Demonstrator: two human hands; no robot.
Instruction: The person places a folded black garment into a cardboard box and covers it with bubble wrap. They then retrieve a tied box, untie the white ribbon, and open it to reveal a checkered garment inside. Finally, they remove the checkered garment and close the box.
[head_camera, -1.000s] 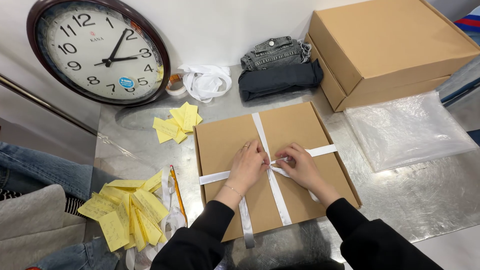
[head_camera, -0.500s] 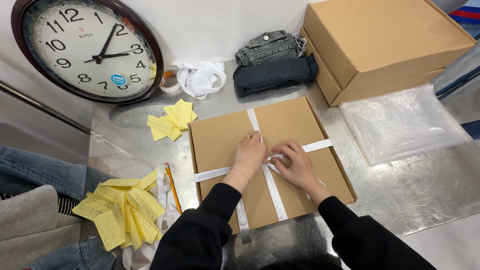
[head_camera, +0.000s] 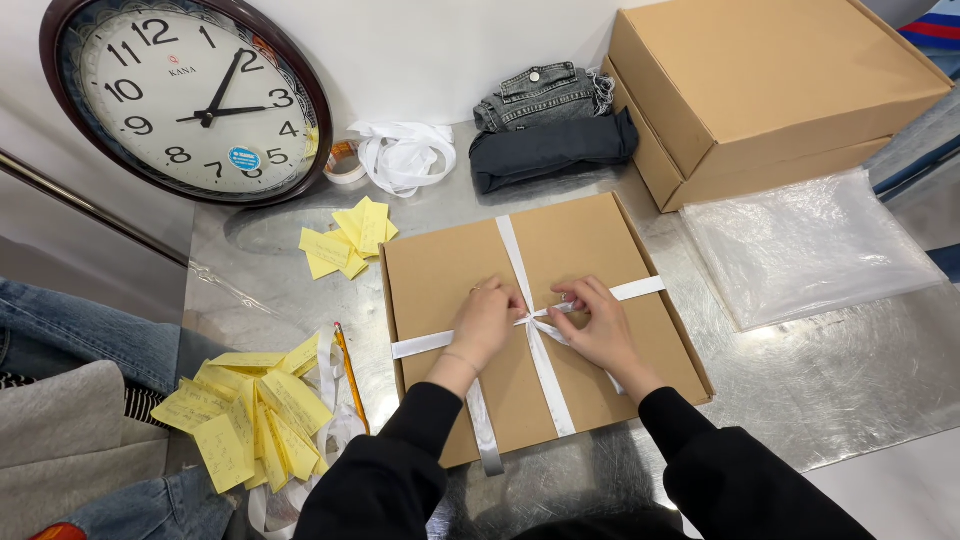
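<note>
Both hands meet at the centre of a flat cardboard box on the metal surface: the left hand and right hand each pinch the white ribbon where it crosses; yellow notes lie far left, a pencil just left

Single head-worn view, looking steeply down and slightly forward over a metal table, close enough that both black sleeves enter from the bottom edge and the left hand and right hand sit near the centre of the frame on a flat cardboard box. Facing a white wall at the top, with a round wall clock leaning at upper left and stacked cardboard boxes at upper right, both cut by the frame edge. No second view to share any part of the scene with
</note>
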